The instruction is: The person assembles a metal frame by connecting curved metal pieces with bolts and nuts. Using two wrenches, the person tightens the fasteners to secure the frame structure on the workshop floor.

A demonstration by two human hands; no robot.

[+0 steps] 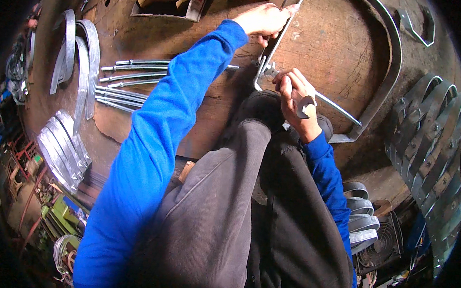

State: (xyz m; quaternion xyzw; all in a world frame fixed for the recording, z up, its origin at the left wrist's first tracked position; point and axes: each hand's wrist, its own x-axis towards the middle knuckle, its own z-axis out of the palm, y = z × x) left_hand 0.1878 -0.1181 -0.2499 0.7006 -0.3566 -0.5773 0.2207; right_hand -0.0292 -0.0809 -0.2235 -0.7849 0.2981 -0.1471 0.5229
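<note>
A large bent metal band (pixel 396 53) lies in front of me, curving round to the right. Its straight left side runs down to a bend near my shoe. My left hand (pixel 266 22) is closed at the upper part of that left side, its fingertips on the bar. Closed around a wrench (pixel 305 107), my right hand (pixel 297 98) is by the band's lower left corner; the wrench's open jaw sticks out below the palm. Just left of those fingers is small metal hardware (pixel 269 70), partly hidden. A long metal rod (pixel 340 108) extends from beside my right hand to the band's lower right.
Several metal rods (pixel 122 99) lie left on the wooden board (pixel 216 107). Curved bands (pixel 90 50) and stacked strips (pixel 63 149) are farther left. Overlapping bands (pixel 429 132) stand at the right, above several curved pieces (pixel 363 222). A cardboard box (pixel 195 6) is at the top.
</note>
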